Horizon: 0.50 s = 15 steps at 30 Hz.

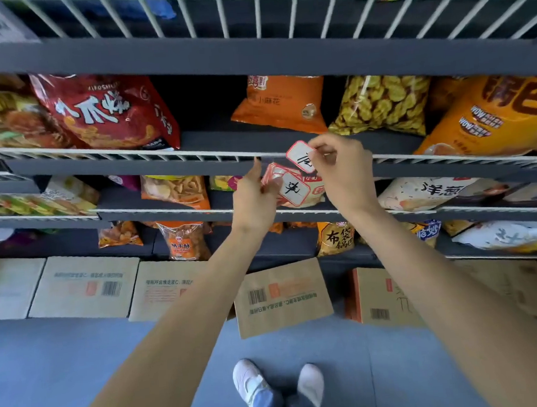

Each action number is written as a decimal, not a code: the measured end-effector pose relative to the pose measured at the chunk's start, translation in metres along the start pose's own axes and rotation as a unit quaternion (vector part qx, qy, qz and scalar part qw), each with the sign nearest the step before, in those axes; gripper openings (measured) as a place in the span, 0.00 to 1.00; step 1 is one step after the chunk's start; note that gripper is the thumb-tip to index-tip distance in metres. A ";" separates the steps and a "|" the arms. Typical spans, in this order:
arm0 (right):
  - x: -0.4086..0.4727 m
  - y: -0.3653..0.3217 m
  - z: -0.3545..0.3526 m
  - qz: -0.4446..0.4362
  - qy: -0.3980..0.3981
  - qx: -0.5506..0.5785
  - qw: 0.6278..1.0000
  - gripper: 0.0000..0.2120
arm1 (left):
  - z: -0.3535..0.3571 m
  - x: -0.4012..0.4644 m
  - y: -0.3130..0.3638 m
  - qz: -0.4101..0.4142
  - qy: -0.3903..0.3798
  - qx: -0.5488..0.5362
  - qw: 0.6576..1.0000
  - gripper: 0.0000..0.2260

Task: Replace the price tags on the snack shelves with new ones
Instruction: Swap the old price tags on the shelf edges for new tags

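A single price tag [300,156] is pinched by the right hand [342,169] at the white wire rail [162,153], just above the tag stack [288,187] gripped by the left hand [254,198].

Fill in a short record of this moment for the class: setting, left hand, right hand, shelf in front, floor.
setting: snack shelves with white wire rails
left hand: holds a stack of red-edged price tags
right hand: pinches a single tag by the wire rail
shelf in front: orange bag and bag of yellow chips
floor: cardboard boxes along the bottom shelf, white shoes
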State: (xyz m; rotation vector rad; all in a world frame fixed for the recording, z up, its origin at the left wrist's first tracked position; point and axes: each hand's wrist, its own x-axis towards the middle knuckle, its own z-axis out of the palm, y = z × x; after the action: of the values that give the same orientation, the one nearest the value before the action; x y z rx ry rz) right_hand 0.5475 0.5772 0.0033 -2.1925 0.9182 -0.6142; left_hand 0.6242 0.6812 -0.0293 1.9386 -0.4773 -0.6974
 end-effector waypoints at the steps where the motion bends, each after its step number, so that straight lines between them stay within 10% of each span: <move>1: 0.001 -0.002 0.002 -0.005 0.007 -0.007 1.000 0.06 | 0.000 -0.001 0.000 0.010 -0.011 0.004 1.000 0.24; 15: -0.004 0.001 0.006 -0.058 0.040 -0.123 0.990 0.06 | 0.001 0.000 -0.014 0.045 -0.022 -0.029 0.998 0.27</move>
State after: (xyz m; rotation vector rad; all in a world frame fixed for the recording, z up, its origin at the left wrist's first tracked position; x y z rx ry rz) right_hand 0.5488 0.5822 -0.0018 -2.4699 0.9566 -0.6795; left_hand 0.6233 0.6864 -0.0419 1.8391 -0.5623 -0.6890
